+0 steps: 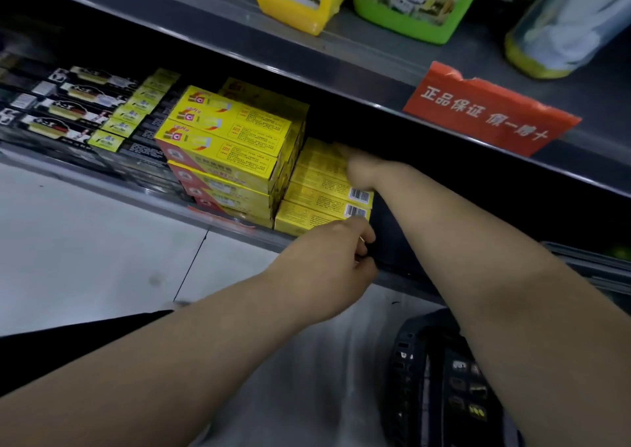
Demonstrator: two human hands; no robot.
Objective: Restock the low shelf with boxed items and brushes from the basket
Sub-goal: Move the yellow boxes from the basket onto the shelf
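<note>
Head view: left hand [336, 253], right hand [360, 170] at yellow boxes [319, 190], fingers unreadable; shelf [404, 277] open rightward.

Left hand [336, 253]: bare forearm reaching forward, fingers curled inward. Right hand [360, 170]: bare arm extended farther, above the left; motion-blurred, fingers seemingly stretched forward, grip indistinct.

Right hand [358, 170] atop yellow box stack [317, 194]; left hand [341, 252] at its front corner; basket [409, 378] lower right.
</note>
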